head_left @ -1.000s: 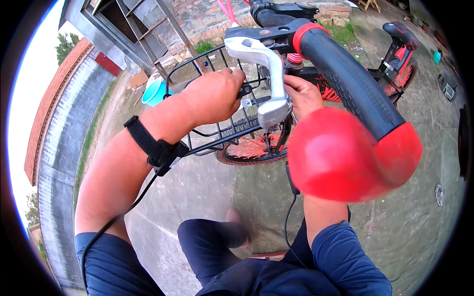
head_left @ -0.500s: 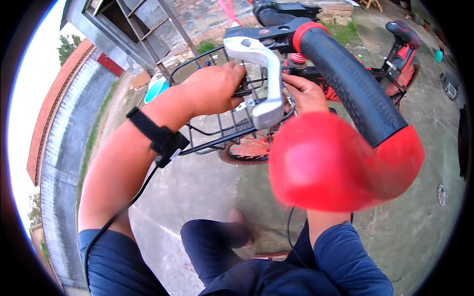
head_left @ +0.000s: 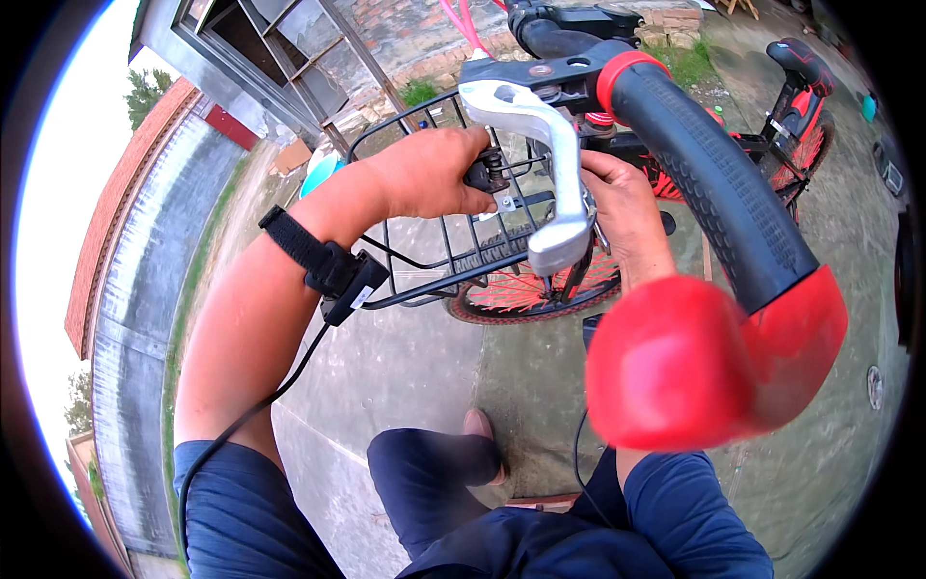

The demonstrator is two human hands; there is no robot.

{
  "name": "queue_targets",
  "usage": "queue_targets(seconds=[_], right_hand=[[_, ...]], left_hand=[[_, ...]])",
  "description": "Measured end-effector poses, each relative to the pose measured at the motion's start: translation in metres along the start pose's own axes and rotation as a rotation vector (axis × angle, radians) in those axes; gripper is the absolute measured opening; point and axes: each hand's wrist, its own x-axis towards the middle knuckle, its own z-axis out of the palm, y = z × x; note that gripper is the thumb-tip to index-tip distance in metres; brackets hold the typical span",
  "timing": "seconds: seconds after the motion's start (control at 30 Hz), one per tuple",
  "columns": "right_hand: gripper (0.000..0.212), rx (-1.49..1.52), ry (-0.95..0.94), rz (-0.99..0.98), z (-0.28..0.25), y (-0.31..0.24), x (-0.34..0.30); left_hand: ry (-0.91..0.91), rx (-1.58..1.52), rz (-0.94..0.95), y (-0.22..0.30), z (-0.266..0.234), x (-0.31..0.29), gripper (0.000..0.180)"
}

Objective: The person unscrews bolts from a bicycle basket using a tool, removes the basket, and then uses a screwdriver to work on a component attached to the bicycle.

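Note:
My left hand [head_left: 436, 174] is closed around a black part with a coiled spring [head_left: 493, 170], over the black wire basket [head_left: 446, 236] at the front of a bicycle. A small metal bracket [head_left: 504, 204] lies by its thumb. My right hand [head_left: 625, 207] is behind the silver brake lever [head_left: 561, 164], its fingers bent and close together. The lever hides its fingertips, and I cannot make out what they hold. Above the right forearm, the black handlebar grip [head_left: 709, 179] slopes toward me and ends in a blurred red grip end [head_left: 675, 367].
Below the basket is the front wheel with red spokes [head_left: 526, 289]. A second red-and-black bicycle [head_left: 796, 135] stands at far right. A turquoise basin [head_left: 321, 174] and a leaning ladder-like frame [head_left: 318, 58] are at the upper left. Concrete ground [head_left: 328, 386] lies around my feet.
The whole scene has shifted a little right and down in the picture. More of the black spring part at my left hand shows now. Both hands stay about the basket and lever.

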Motion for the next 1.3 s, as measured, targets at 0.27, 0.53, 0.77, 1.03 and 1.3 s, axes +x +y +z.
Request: queue_targets(seconds=[0.27, 0.53, 0.77, 1.03, 1.3], right_hand=[[0.024, 0.008, 0.020, 0.091, 0.011, -0.013, -0.007], [0.025, -0.019, 0.069, 0.114, 0.023, -0.026, -0.014], [0.025, 0.092, 0.014, 0.109, 0.004, -0.004, -0.002], [0.025, 0.203, 0.018, 0.136, -0.001, 0.010, 0.006], [0.026, 0.022, 0.008, 0.022, -0.019, 0.039, 0.018]], left_hand=[[-0.081, -0.245, -0.118, 0.006, -0.003, -0.002, 0.049], [0.116, 0.246, 0.069, 0.006, 0.007, -0.006, 0.042], [-0.127, -0.419, -0.206, 0.011, -0.013, -0.006, 0.040], [-0.160, -0.301, -0.218, 0.016, -0.010, 0.000, 0.036], [0.168, 0.263, 0.049, 0.011, 0.012, -0.002, 0.025]])
